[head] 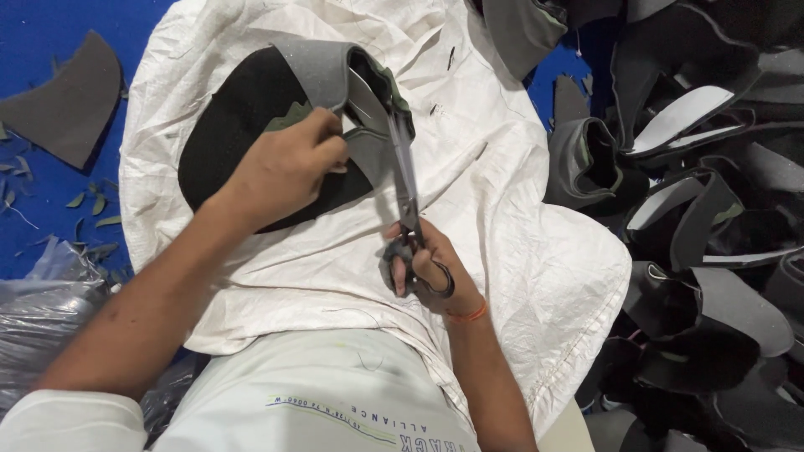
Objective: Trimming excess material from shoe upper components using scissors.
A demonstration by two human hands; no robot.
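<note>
**Scissors at the folded edge of a shoe piece**

The person sits with a white woven sack [502, 209] spread over the lap, so the work rests on it and the offcuts can fall on the cloth. On the sack lies a black and grey shoe upper piece [243, 117], at the upper left part of the cloth. The left hand [285, 167] presses on it, and its grip is pressed together, pinching the grey folded flap near the olive green lining. This keeps the edge raised and tight, so the blades can reach it.

The right hand [423, 264] has its fingers closed through the loops of the scissors [406, 176]. The blades point away from the body and meet the lifted edge just beside the left fingers; I cannot tell how far the blades are apart.

At the right side a big pile of similar pieces [712, 209] waits near the knee. On the blue floor [42, 33] at the left lie one cut grey piece [71, 96] and small scraps. A grey plastic bag [42, 318] lies beside the left arm.
</note>
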